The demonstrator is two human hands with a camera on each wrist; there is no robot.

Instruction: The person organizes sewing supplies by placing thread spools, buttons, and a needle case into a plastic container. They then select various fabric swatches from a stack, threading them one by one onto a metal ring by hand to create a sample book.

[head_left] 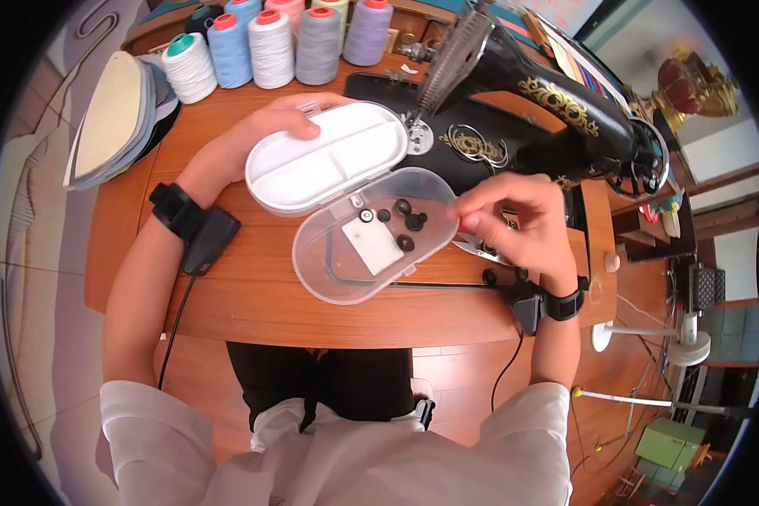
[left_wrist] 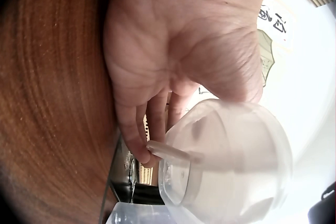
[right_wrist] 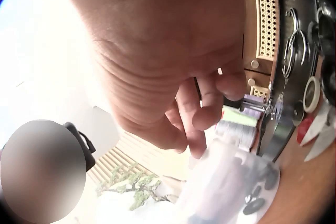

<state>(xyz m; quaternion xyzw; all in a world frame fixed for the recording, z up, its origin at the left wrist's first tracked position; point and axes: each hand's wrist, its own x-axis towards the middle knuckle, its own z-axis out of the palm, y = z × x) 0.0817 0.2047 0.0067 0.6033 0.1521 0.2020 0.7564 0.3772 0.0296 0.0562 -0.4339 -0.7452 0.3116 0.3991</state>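
Observation:
My left hand [head_left: 274, 126] grips the white divided half [head_left: 312, 169] of an unfolded oval case, thumb over its rim and fingers behind. The see-through half [head_left: 316, 253] hangs from it at the hinge, holding several dark buttons [head_left: 414, 222] and a white card [head_left: 375, 249]. At that half's right rim, my right hand [head_left: 519, 219] pinches the edge with thumb and forefinger. In the left wrist view, the left palm [left_wrist: 178, 40] is beside the cloudy plastic case [left_wrist: 236, 161]. The right wrist view has the right hand's fingertips [right_wrist: 188, 149] against the plastic, with dark buttons [right_wrist: 254, 206] in it.
A black sewing machine [head_left: 557, 93] stands at the right rear, with metal rings [head_left: 478, 145] on its bed. Several thread cones [head_left: 271, 51] line the back edge. Stacked shaped sheets [head_left: 114, 118] lie at left. Scissors [head_left: 481, 250] and small dark pieces [head_left: 490, 276] are near the right hand.

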